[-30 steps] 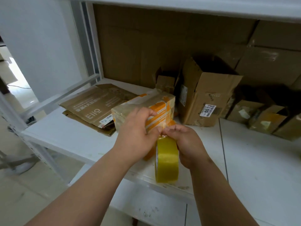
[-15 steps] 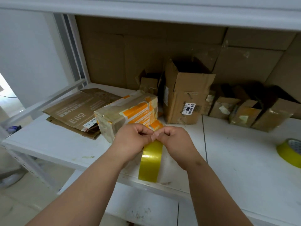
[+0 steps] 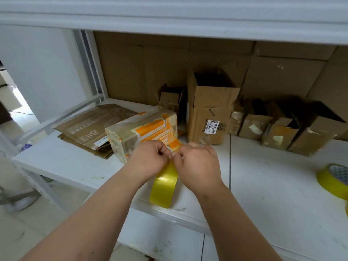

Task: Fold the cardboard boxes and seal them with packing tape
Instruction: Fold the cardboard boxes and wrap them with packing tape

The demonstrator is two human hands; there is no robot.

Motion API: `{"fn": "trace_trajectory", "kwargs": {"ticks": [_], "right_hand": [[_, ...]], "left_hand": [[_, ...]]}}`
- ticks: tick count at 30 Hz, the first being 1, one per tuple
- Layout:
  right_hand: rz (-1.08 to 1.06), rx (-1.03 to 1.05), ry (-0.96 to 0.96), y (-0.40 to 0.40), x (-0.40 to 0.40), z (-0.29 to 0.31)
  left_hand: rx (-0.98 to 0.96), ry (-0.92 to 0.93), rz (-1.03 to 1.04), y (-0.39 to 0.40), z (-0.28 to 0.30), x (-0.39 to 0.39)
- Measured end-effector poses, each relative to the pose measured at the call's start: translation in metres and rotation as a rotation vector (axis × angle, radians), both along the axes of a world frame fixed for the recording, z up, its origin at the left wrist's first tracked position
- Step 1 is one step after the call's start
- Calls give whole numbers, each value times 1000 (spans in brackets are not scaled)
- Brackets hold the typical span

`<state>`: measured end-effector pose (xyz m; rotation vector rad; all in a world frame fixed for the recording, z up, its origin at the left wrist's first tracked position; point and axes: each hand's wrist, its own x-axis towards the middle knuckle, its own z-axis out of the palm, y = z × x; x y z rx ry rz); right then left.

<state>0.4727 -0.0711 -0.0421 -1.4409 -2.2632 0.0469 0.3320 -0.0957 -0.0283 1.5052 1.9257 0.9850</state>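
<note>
- Your left hand (image 3: pixel 150 159) and your right hand (image 3: pixel 198 162) are close together over the front part of the white shelf (image 3: pixel 273 194).
- Both hands have their fingers curled, and they pinch the top of the yellow tape roll (image 3: pixel 164 187). The fingertips almost meet there.
- The tape roll stands on its edge, near the front lip of the shelf. It is shiny and see-through yellow. Your hands hide its top part.
- Just behind your hands sits the taped box (image 3: pixel 143 131). It is brown with orange and white stripes on it, and it looks wrapped in lots of clear tape. It leans a little and looks bumpy.
- To the left of that box lie flat cardboard pieces (image 3: pixel 90 129), stacked on each other. The top one has white letters printed on it.
- Behind your right hand stands a tall open box (image 3: pixel 211 117). It has a white sticker with the number 0613.
- A smaller open box (image 3: pixel 170 99) stands at the back, between the taped box and the tall one.
- On the right, a row of small open boxes (image 3: pixel 282 132) leans along the back wall.
- A second tape roll (image 3: pixel 335 180) lies flat at the far right edge of the shelf, well apart from your hands.
</note>
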Motion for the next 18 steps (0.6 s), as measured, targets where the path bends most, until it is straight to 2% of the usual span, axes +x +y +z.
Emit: {"fn": "trace_trajectory", "kwargs": {"ticks": [2, 4, 5, 7, 9, 11, 13, 14, 18], "right_hand": [[-10, -7, 34, 0, 3, -2], [-14, -48, 151, 1, 9, -7], [-29, -119, 262, 2, 14, -9], [-59, -396, 540, 5, 26, -8], [8, -732, 719, 6, 36, -7], [162, -928, 842, 4, 44, -9], [217, -890, 894, 4, 52, -10], [189, -814, 838, 6, 57, -10], [99, -531, 498, 11, 72, -6]], "left_hand": [[11, 32, -5, 1, -1, 6], [29, 75, 0, 1, -1, 12], [36, 91, 13, 1, -2, 14], [50, 59, 68, 1, -7, 16], [77, -100, 148, 2, -13, 22], [93, -342, 217, 6, -17, 32], [71, -563, 232, 10, -18, 44], [60, -611, 225, 12, -19, 50], [75, -530, 197, 17, -28, 56]]}}
